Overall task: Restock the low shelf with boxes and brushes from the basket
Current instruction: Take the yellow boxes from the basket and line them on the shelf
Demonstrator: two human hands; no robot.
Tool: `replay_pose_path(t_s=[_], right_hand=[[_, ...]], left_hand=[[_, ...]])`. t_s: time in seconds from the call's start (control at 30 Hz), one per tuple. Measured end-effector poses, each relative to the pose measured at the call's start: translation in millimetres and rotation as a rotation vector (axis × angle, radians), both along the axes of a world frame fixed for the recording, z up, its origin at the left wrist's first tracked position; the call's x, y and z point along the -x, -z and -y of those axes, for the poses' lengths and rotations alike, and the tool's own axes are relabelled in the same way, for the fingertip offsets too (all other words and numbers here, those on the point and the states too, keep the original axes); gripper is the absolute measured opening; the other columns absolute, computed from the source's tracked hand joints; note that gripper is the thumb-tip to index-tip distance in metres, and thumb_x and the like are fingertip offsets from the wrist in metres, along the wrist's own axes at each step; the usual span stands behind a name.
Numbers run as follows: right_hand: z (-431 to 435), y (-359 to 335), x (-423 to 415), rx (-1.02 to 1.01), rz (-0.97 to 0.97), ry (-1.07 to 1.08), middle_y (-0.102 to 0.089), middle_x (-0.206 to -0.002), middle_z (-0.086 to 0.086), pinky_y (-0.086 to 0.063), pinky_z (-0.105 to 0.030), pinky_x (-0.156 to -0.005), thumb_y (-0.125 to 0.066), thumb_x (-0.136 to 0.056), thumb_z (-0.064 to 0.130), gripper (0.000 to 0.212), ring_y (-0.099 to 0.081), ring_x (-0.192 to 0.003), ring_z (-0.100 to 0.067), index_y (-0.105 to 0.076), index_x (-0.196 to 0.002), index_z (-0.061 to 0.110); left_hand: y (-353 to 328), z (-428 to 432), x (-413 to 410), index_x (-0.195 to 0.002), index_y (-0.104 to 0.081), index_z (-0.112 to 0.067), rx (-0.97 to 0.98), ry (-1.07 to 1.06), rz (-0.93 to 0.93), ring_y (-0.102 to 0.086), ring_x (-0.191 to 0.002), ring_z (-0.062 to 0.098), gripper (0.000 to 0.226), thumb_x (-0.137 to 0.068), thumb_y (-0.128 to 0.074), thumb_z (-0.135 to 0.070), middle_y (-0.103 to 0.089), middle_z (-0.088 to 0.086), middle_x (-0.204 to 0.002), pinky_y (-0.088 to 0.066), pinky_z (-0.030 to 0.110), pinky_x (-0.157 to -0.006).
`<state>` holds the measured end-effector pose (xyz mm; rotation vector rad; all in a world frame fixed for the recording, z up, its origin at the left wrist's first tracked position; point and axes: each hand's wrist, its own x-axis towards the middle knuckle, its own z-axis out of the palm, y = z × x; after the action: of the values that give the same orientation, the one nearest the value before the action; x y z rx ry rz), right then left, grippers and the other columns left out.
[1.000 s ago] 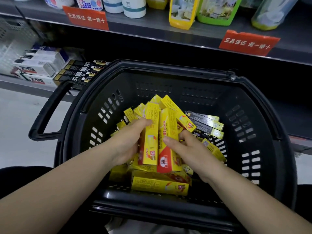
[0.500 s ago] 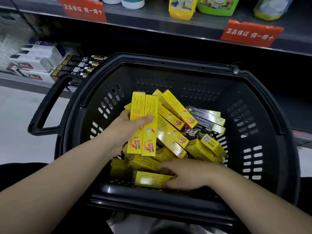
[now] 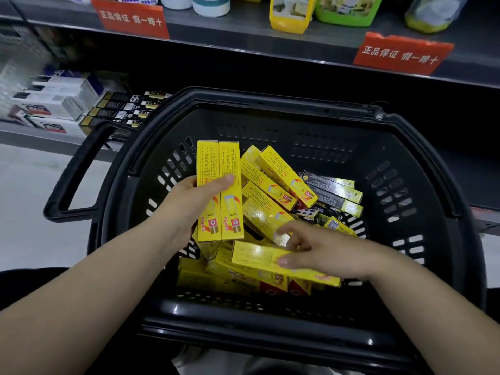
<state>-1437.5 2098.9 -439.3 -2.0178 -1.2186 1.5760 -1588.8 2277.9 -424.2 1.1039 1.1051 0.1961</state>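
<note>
Your left hand (image 3: 189,204) holds two yellow boxes (image 3: 219,190) side by side, upright, thumb across their fronts and fingers behind; the pair stands clear above the heap, inside the basket (image 3: 422,239). Your right hand (image 3: 322,250) is closed on a third yellow box (image 3: 259,257), lying flat and pointing toward the left grip; thumb on its near edge, fingers spread over its far side; the box rests on others beneath it. Right of the left grip and beyond the right hand lies the loose heap (image 3: 270,190) of yellow boxes, tilted against one another; farther right, several black boxes (image 3: 332,193) with yellow ends lie against the heap. Up and left of the left grip, past the basket rim and its handle (image 3: 73,174), the low shelf (image 3: 32,133) carries white boxes (image 3: 51,101) and a stack of black-and-gold boxes (image 3: 127,109), touching. No brush can be made out.
</note>
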Motion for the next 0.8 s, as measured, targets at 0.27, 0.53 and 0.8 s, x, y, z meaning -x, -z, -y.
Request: replay_pose_path(t_s=[0.27, 0.53, 0.8], right_hand=[[3, -8, 0, -0.147, 0.168, 0.277, -0.053, -0.125, 0.006, -0.046, -0.026, -0.08, -0.049, -0.092, 0.046, 0.044, -0.055, -0.107, -0.012, -0.046, -0.132, 0.028], [-12, -2, 24, -0.231, -0.381, 0.713, -0.07, -0.102, 0.005, -0.05, -0.039, -0.091, -0.056, -0.089, 0.037, 0.034, -0.065, -0.099, -0.015, -0.052, -0.119, 0.02], [-16, -9, 29, -0.337, -0.264, 0.557, -0.064, -0.116, 0.016, -0.052, -0.024, -0.089, -0.068, -0.07, 0.05, 0.07, -0.063, -0.101, 0.0, -0.037, -0.13, 0.034]], left_hand=[[-8, -3, -1, -0.101, -0.065, -0.021, 0.063, -0.181, 0.098, -0.073, -0.07, 0.021, 0.029, -0.076, -0.074, -0.034, -0.076, 0.001, -0.08, -0.057, 0.035, -0.054], [-5, 28, -2, -0.117, -0.061, -0.015, 0.246, 0.22, 0.068, -0.07, -0.091, 0.029, 0.061, -0.06, -0.077, -0.03, -0.073, 0.012, -0.102, -0.057, 0.045, -0.076], [-12, 32, -2, -0.113, -0.062, -0.021, 0.152, 0.308, 0.086, -0.072, -0.083, 0.026, 0.063, -0.052, -0.079, -0.027, -0.075, 0.007, -0.094, -0.059, 0.037, -0.064]])
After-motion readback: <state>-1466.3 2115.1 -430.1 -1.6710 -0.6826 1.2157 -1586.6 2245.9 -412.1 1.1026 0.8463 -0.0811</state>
